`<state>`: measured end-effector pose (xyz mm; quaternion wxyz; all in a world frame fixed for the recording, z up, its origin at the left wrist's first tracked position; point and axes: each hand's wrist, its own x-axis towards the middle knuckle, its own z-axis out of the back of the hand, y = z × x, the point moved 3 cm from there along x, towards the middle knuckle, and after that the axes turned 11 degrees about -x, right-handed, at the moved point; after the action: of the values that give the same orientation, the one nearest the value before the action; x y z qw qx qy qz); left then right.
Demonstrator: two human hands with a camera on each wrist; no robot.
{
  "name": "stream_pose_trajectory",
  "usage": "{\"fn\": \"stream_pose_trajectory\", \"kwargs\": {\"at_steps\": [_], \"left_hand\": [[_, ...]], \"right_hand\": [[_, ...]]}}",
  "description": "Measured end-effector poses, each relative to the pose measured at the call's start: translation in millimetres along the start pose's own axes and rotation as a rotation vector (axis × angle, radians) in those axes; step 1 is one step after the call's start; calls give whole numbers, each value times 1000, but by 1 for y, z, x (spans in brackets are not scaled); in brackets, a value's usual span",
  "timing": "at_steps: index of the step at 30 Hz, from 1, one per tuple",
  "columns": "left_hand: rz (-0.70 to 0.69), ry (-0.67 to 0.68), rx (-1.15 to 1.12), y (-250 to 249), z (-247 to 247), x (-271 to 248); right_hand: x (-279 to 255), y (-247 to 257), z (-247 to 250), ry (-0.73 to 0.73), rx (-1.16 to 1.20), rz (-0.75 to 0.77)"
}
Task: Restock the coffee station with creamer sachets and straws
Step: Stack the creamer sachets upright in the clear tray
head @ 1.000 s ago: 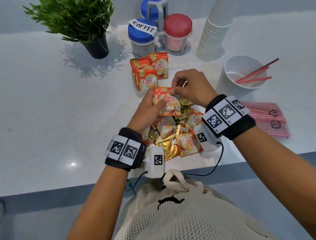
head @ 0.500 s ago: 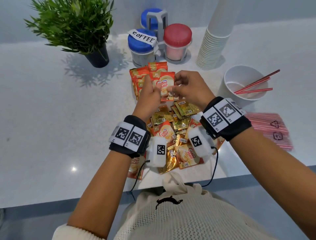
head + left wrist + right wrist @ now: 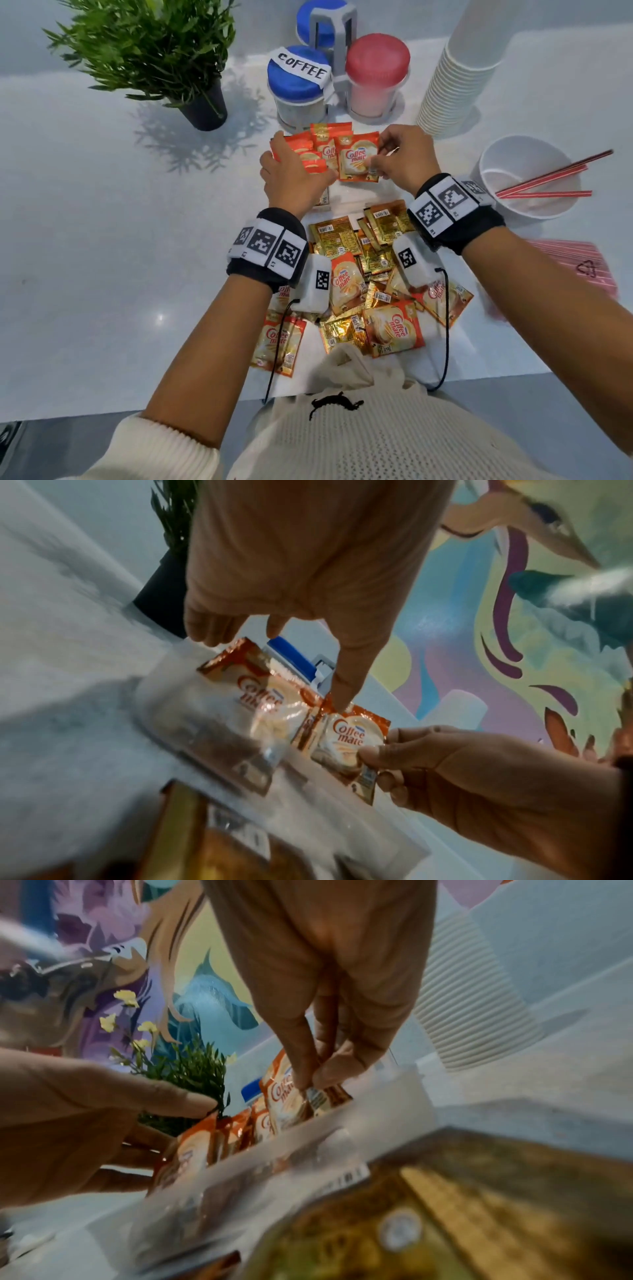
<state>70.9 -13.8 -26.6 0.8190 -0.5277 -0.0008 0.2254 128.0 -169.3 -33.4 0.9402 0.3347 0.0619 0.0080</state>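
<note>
My right hand (image 3: 376,161) pinches one orange Coffee mate sachet (image 3: 356,161) by its right edge, upright at the right end of a row of standing sachets (image 3: 318,150). The wrist views show the pinched sachet (image 3: 346,739) (image 3: 281,1093) at the mouth of a clear holder (image 3: 349,202) (image 3: 394,1110). My left hand (image 3: 294,171) rests on that row with straight fingers (image 3: 164,1099), steadying it from the left. A loose pile of sachets (image 3: 363,274) lies on the counter below my wrists. Red straws (image 3: 548,178) lean in a white bowl (image 3: 489,161).
A pink pack of straws (image 3: 575,263) lies at the right. Behind the holder stand a blue-lidded COFFEE jar (image 3: 298,78) and a red-lidded jar (image 3: 376,61). A tall stack of paper cups (image 3: 455,75) is back right, a potted plant (image 3: 154,51) back left. The counter's front edge is close to my body.
Both hands moved away from the loose pile to the holder with one sachet. My left hand released that sachet and now rests on the standing row; the right still pinches it.
</note>
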Motion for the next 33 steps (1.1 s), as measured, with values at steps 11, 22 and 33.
{"fn": "stream_pose_trajectory", "kwargs": {"at_steps": [11,22,33], "left_hand": [[-22,-89,2,14,-12,16],[-56,-79,-46,19,-13,17],[-168,-86,-64,4,17,2]], "right_hand": [[12,14,-20,39,-135,1],[11,16,-28,145,-309,21],[-17,27,9,25,-267,112]]}}
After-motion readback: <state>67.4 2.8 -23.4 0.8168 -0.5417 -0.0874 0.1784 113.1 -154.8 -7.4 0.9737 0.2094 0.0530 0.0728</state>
